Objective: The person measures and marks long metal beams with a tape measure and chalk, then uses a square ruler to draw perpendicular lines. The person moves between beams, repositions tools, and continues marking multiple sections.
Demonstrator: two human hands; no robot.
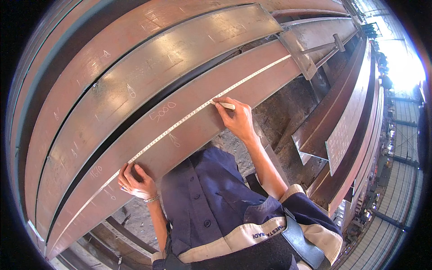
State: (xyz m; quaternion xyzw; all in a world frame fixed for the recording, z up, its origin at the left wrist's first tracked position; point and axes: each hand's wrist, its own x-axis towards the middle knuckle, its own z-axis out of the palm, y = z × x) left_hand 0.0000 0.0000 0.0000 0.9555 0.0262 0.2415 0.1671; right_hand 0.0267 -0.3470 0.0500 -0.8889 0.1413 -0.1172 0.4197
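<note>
A long white tape measure (pixel 181 122) lies stretched along a reddish-brown steel beam (pixel 238 101) in front of me. My left hand (pixel 137 181) rests on the beam at the left, its bent fingers closed at the edge of the tape. Farther right along the same tape, my right hand (pixel 237 118) pinches a short white chalk stick (pixel 227 106). The fingertips of that hand touch the beam right beside the tape; the chalk's marking tip is hidden by the fingers. White chalk marks are on the beam near both hands.
More steel beams (pixel 135 67) run parallel beyond this one. A flat steel plate (pixel 298 55) lies across the beam's far right end, with a hammer (pixel 338 42) on it. Several H-shaped beams (pixel 342 121) stand to the right. Dusty ground shows between the beams.
</note>
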